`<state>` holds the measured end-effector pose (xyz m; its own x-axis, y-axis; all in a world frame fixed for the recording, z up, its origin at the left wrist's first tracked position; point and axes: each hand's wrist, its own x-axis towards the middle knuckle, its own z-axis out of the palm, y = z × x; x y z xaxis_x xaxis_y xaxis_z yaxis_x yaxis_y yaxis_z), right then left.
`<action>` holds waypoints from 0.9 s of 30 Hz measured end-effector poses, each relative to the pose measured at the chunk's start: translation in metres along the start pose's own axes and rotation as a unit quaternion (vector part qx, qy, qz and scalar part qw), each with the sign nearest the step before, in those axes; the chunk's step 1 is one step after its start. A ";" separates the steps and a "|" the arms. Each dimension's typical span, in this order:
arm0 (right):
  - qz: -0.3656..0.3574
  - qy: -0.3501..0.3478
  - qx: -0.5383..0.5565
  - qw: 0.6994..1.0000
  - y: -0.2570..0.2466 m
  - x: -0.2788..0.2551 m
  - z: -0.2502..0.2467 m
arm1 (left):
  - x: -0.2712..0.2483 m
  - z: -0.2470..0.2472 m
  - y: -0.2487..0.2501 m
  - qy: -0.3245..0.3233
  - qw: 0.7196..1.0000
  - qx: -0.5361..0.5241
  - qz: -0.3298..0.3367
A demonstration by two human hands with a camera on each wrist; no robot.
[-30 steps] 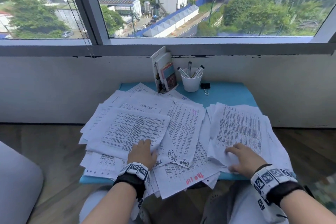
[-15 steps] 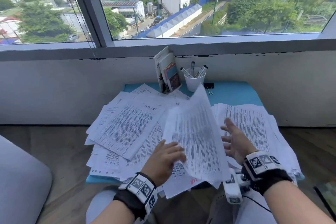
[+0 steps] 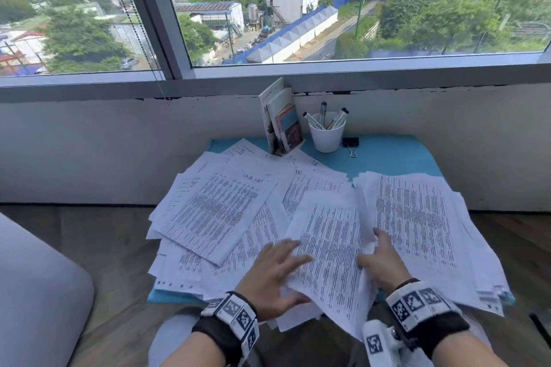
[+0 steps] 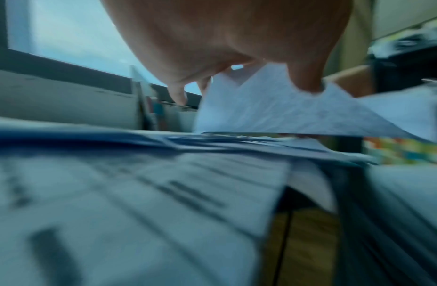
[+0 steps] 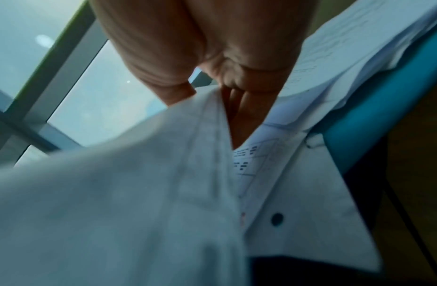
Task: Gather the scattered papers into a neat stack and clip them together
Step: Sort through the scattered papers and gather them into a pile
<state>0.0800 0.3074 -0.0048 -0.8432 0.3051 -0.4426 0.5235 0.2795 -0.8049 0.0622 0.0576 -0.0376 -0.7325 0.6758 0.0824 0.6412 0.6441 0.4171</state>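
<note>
The right hand pinches a printed sheet's edge; the left hand, fingers spread, rests on its other edge. Loose papers beyond the left hand could slide off. The binder clip lies far ahead.

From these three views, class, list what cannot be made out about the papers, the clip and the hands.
- Printed text on the papers: too small in the head view, blurred in both wrist views.
- Sheet count: overlapping sheets hide those beneath.
- Binder clip: tiny in the head view, absent from the wrist views.
- Right hand fingertips: hidden under the lifted sheet.
- Left hand fingers: blurred in the left wrist view.
</note>
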 end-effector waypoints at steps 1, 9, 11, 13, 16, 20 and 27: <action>-0.010 0.026 -0.004 1.000 -0.001 -0.004 0.002 | 0.000 -0.002 -0.007 0.044 0.998 -0.005 -0.042; -0.116 0.116 -0.085 0.983 0.007 -0.020 0.020 | 0.015 -0.035 -0.065 -0.048 0.880 0.067 -0.468; -0.127 0.122 -0.104 0.979 0.006 -0.022 0.021 | 0.018 -0.037 -0.069 -0.039 0.891 0.097 -0.441; -0.132 0.119 -0.117 0.977 0.004 -0.024 0.021 | 0.019 -0.045 -0.064 -0.021 0.899 0.136 -0.417; -0.137 0.116 -0.112 0.977 0.003 -0.024 0.019 | 0.022 -0.059 -0.047 0.033 0.910 0.117 -0.396; -0.112 0.077 -0.049 0.990 -0.004 -0.022 0.021 | 0.032 -0.059 0.022 0.107 0.958 0.046 -0.260; -0.101 0.011 0.130 0.986 -0.017 -0.027 0.031 | 0.031 -0.004 0.109 -0.043 0.986 -0.080 -0.142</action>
<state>0.0902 0.2659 0.0091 -0.9227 0.2880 -0.2563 0.2938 0.0947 -0.9512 0.1085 0.1478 0.0143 -0.8513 0.5078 -0.1320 0.3630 0.7517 0.5506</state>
